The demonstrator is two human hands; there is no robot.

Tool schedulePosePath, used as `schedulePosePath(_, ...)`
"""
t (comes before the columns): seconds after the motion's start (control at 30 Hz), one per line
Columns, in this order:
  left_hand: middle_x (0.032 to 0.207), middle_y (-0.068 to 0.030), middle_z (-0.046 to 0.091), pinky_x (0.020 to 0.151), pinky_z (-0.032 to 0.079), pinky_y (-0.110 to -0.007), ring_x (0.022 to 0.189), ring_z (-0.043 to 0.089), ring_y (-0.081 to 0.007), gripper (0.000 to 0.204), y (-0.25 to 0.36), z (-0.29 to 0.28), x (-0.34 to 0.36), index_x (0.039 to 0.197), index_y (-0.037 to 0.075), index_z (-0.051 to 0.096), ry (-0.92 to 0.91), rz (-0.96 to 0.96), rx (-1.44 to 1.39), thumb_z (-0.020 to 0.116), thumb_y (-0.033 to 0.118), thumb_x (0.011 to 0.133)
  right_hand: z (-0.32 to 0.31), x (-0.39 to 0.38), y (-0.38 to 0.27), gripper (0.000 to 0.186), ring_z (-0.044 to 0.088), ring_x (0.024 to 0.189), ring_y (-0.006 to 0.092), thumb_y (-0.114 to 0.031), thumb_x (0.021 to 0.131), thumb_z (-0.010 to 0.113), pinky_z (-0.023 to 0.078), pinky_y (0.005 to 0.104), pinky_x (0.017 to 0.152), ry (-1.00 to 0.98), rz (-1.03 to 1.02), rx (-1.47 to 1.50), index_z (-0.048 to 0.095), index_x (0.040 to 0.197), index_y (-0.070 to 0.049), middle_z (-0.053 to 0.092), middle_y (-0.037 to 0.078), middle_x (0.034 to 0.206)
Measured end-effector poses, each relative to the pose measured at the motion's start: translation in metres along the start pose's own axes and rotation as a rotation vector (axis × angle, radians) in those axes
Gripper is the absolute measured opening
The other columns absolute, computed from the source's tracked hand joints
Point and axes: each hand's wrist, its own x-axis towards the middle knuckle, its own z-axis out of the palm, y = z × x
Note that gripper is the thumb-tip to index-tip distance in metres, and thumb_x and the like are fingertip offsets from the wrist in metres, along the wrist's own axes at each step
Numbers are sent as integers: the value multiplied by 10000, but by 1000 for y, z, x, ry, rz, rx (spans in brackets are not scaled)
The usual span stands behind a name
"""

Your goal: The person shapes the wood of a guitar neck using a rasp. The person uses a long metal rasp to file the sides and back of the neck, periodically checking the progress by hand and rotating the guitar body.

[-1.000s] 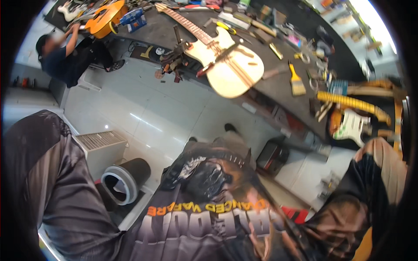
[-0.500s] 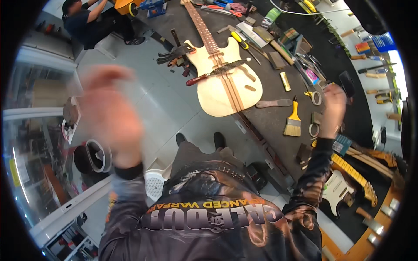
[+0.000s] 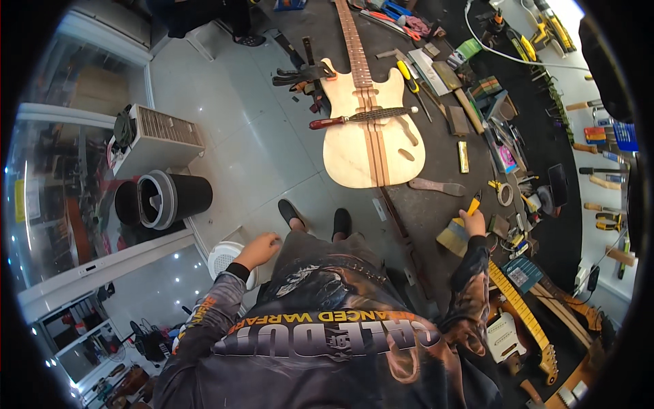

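Observation:
My right hand [image 3: 473,222] is closed round a wide, flat paintbrush [image 3: 452,238] with a yellow handle, at the right side of the dark workbench [image 3: 436,153]. Its pale bristles point left, over the bench top. My left hand [image 3: 257,250] hangs beside my left thigh, loosely open and with nothing in it. On the bench lies an unfinished electric guitar [image 3: 340,158], with a pale body, brown centre stripes and a fretted neck. A rasp [image 3: 381,114] with a red handle rests across its body. Just above the brush lies a scraper-like tool with a wooden handle [image 3: 436,186].
Masking tape rolls [image 3: 505,194], a yellow screwdriver [image 3: 407,75] and sanding blocks crowd the bench's right side. A second guitar [image 3: 504,337] lies at lower right. On the left stand a black bin [image 3: 187,199], a slatted white unit [image 3: 146,140] and a white stool [image 3: 221,258]. Someone sits far off.
My right hand has come down and left and taken hold of the paintbrush. My left hand, raised and blurred before, has dropped beside my thigh. The view has shifted.

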Motion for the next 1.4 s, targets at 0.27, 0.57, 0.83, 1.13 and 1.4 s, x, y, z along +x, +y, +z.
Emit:
schedulePosePath(0.27,1080,-171,712,918,533,-440,1027,680,-352,369,5,23,-13,1281,42,676,156,-47,-213,647,235,968,18,-104,-242,170,711,994,250,-99,1021,678,533,358,865,144,-665,738,666,1169,-16,736,173,1109)
schedulePosePath(0.57,1127,-183,718,937,539,-437,1068,686,-373,369,15,40,-32,1271,32,684,201,-48,-206,652,233,963,210,-240,-329,265,570,1288,435,-155,959,653,499,483,1021,-887,-858,12,631,1217,-94,639,183,1373)
schedulePosePath(0.83,1178,-213,713,969,534,-451,1116,680,-393,370,-20,79,-68,1267,23,686,195,-158,-194,646,232,965,191,-173,-375,290,550,1312,454,-57,858,681,482,502,1067,160,-1353,-60,626,1142,-70,534,251,1472)
schedulePosePath(1.13,1192,-230,702,974,531,-464,1131,673,-404,383,-1,66,-57,1278,17,677,149,-140,-200,636,241,970,206,-196,-394,230,593,1293,355,-113,931,622,434,490,1109,-56,-1633,-50,656,1158,-134,651,160,1346)
schedulePosePath(1.4,1225,-231,709,956,537,-458,1105,687,-397,401,4,48,-51,1296,12,670,148,-145,-254,626,244,972,183,-209,-400,254,580,1330,317,-163,905,631,428,472,1119,-848,-1142,-550,690,1148,-118,672,121,1322)
